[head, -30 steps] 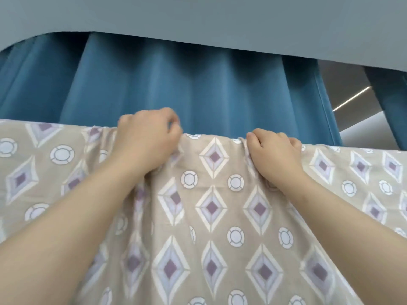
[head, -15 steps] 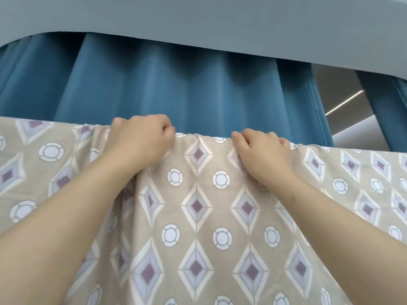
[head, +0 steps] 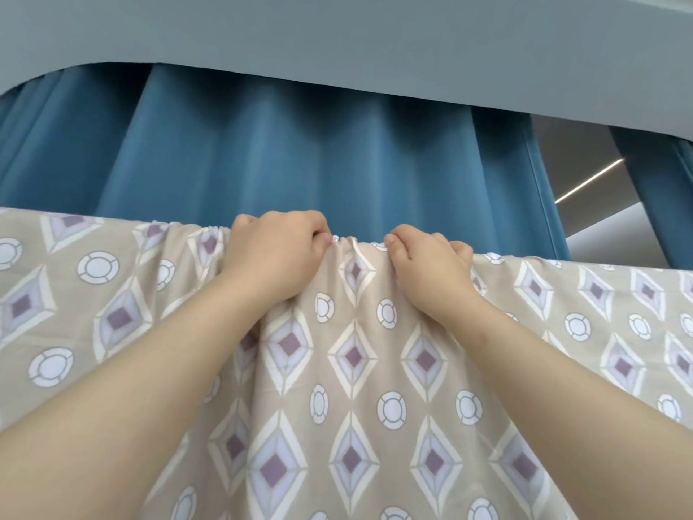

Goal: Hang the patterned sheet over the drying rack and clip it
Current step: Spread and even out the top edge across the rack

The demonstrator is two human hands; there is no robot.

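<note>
Currently pinching the gathered top edge of the patterned sheet [head: 352, 369] with left hand [head: 273, 257] and right hand [head: 431, 270], close together, before a blue curtain [head: 262, 163].

The drying rack is wholly covered and cannot be seen. What shows is the patterned sheet [head: 352, 354] lying over it. Its top fold runs straight across in front of the blue curtain [head: 262, 159], bunched into small gathers before the curtain's middle, the cloth hanging down below.
</note>
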